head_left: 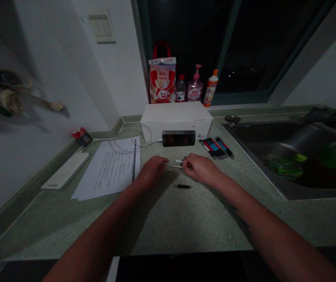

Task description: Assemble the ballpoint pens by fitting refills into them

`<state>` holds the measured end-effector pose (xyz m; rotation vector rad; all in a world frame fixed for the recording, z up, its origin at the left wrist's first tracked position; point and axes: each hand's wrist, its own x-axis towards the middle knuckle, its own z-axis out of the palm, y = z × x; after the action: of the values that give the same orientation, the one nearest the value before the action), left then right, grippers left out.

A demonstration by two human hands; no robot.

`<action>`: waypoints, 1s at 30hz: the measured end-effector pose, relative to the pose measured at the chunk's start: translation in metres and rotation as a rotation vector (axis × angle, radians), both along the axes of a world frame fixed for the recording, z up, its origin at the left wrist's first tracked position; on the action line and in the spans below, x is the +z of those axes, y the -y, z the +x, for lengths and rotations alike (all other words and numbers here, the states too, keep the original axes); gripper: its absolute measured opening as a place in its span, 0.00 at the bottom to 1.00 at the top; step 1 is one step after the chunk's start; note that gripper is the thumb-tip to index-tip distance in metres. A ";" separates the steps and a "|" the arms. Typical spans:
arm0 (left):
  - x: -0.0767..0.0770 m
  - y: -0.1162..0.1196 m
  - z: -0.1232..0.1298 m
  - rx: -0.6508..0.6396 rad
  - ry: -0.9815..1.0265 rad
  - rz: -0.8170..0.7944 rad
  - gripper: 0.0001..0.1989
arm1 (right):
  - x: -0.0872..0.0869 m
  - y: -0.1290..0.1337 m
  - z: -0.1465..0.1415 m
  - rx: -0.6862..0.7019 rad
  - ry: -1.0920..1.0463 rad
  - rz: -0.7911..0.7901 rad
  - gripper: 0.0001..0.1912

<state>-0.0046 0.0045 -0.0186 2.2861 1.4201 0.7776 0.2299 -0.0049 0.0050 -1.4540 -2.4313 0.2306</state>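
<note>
My right hand [199,167] is closed with its fingers curled, and a thin pale stick [176,167] like a pen refill juts left from the fingertips. Just above it a short white piece [179,161] also reaches toward the fingers; whether it is held or lies on the counter is unclear. Left of these, my left hand [154,169] has its thumb and fingers drawn together, and anything between them is hidden. A black pen part [182,186] with a pointed left end lies on the counter below both hands.
Several pens [213,149] lie beside a white box [176,117], with a phone [179,139] propped against it. Printed sheets [109,168], a white power bank [66,170] and a cable [121,150] are at left. A sink [254,156] borders the right; bottles [195,90] stand behind.
</note>
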 end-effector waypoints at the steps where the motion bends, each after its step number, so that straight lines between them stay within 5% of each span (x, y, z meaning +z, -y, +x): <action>1: -0.001 -0.001 0.000 -0.026 0.008 0.010 0.12 | 0.000 0.000 0.000 0.003 -0.008 0.007 0.04; 21: 0.000 0.009 0.012 -0.164 0.004 0.001 0.12 | -0.005 0.001 -0.004 0.076 -0.058 -0.047 0.05; 30: -0.003 0.006 0.007 -0.029 0.002 0.061 0.12 | -0.002 -0.002 0.004 0.072 0.013 -0.146 0.05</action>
<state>0.0023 -0.0018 -0.0214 2.3449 1.3777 0.8245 0.2336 -0.0031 0.0030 -1.4321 -2.5266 0.4240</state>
